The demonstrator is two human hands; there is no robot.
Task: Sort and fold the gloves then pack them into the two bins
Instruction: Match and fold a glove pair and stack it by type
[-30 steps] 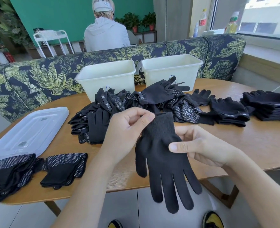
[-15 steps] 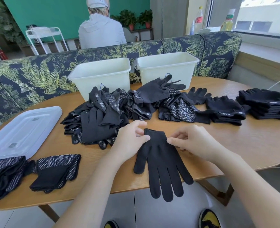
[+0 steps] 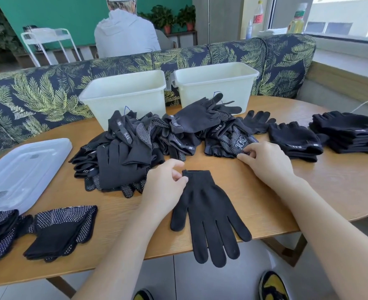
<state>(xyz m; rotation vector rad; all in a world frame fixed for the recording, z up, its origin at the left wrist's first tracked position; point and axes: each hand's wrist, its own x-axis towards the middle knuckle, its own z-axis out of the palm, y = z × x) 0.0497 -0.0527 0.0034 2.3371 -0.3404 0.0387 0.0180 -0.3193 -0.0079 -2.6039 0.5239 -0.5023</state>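
One plain black knit glove (image 3: 209, 215) lay flat on the wooden desk (image 3: 330, 191), fingertips over its near edge. The left hand (image 3: 163, 187) pinched its cuff corner with curled fingers (image 3: 179, 177); farther right, the right hand (image 3: 265, 161) pinched a dotted black glove (image 3: 236, 141).

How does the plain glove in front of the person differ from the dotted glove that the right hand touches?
The plain knit glove lies flat and spread, fingers over the table edge; the dotted glove lies crumpled in the pile. The plain one has no marks; the dotted one has white dots and a logo. The left hand pinches one, the right hand the other. Both are black.
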